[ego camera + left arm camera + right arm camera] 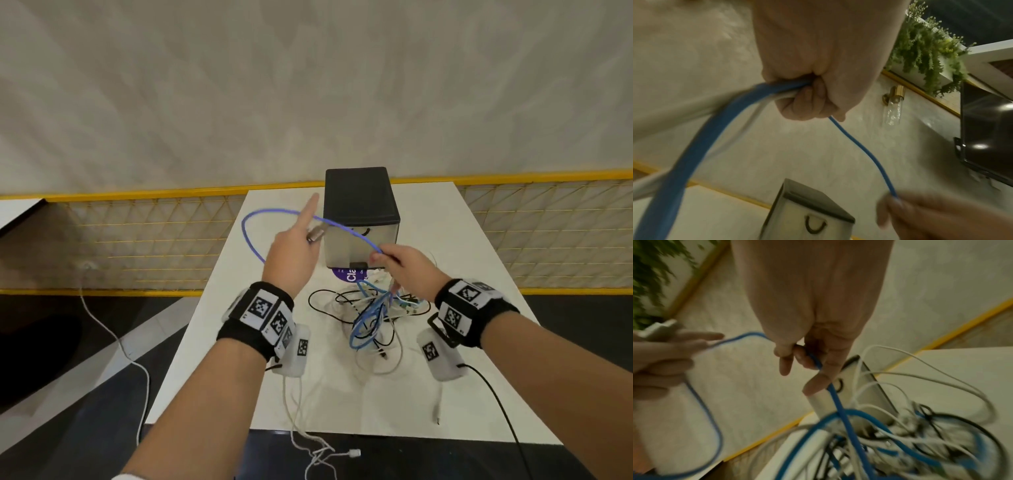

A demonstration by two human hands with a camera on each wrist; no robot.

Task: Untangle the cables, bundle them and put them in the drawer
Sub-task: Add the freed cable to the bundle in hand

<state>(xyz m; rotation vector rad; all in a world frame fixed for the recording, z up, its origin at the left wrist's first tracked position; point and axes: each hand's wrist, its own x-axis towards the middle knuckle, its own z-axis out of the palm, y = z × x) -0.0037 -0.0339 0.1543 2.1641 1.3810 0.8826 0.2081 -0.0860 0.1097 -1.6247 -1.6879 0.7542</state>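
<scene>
Clearly early days: the blue cable (274, 219) is only partly freed, 1 wide loop lifted above the table (445, 377) betw. both hands. The left hand (291, 253) curls its lower fingers round the cable w/ the index finger stretched out, a metal plug end beside it. The right hand (404, 267) pinches the same cable betw. thumb and fingers, nearer the tangle (373, 318). That tangle of blue, white & black cables lies mid-table, just near of the drawer box (361, 219), which sits at the far edge, its drawer closed. Nothing is bundled yet, nothing stowed; untangling the rest, bundling and opening the drawer all remain.
</scene>
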